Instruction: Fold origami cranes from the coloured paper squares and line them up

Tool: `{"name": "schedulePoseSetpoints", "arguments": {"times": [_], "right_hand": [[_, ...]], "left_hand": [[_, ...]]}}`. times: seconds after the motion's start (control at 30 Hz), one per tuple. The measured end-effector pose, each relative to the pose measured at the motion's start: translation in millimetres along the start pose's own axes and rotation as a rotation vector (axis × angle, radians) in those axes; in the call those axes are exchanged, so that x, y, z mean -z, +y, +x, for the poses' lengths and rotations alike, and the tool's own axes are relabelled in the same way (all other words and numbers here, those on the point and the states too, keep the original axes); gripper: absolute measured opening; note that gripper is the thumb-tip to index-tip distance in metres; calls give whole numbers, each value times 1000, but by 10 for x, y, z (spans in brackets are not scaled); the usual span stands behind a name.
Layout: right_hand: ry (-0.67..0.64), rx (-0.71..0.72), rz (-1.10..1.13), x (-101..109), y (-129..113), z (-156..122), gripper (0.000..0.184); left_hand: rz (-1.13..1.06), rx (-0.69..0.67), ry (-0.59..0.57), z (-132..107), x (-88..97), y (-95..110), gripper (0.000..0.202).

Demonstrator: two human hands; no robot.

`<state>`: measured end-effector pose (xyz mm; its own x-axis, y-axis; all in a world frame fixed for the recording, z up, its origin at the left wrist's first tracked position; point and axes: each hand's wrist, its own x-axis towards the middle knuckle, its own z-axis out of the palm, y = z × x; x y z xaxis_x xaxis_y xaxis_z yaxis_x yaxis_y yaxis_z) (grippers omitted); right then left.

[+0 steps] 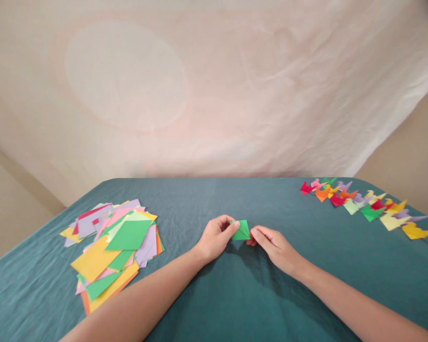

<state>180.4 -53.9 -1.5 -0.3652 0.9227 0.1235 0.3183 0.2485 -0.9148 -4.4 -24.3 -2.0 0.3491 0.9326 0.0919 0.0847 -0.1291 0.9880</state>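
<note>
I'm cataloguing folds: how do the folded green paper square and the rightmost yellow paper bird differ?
The folded green paper square looks flat; the yellow paper bird has a long point jutting right. The square is held in the left hand; the bird rests on the teal cloth. Both are folded paper.

The small folded paper (240,231) is bright green, with crease lines crossing it. Under it the surface (207,199) wears a plain deep teal. From where I stand, the loose sheets (95,259) run to green, golden yellow, lilac, pink, orange and pale mint, with touches of crimson; the uppermost sheet (130,234) is solid green. The paper birds (370,213) are red, orange, yellow, green, lilac and pale lime; the farthest blur together, though I think pink shows there too. The backdrop (235,85) is pinkish beige, marked with a paler oval (126,76).
</note>
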Motion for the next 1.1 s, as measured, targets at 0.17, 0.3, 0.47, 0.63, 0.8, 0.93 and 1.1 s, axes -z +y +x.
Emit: {"name": "schedulePoseSetpoints", "arguments": {"times": [0.17, 0.3, 0.47, 0.63, 0.8, 0.93, 1.1], "right_hand": [[16, -7, -68, -15, 16, -9, 33], [73, -22, -112, 18, 43, -12, 30], [147, -13, -157, 109, 91, 8, 30], [187, 58, -264, 156, 195, 50, 24], [216, 4, -380, 153, 257, 61, 22], [227, -34, -429, 113, 188, 38, 23], [246, -68, -474, 68, 152, 34, 24]], "left_hand": [[39, -10, -33, -6, -11, 17, 30], [94, -22, -65, -15, -13, 43, 30], [260, -55, -67, -29, -9, 34, 28], [353, -234, -8, -55, 9, 46, 27], [520, -392, -172, -75, 39, 89, 33], [634, -443, -202, -82, 44, 75, 38], [690, -487, -189, -77, 52, 54, 27]]}}
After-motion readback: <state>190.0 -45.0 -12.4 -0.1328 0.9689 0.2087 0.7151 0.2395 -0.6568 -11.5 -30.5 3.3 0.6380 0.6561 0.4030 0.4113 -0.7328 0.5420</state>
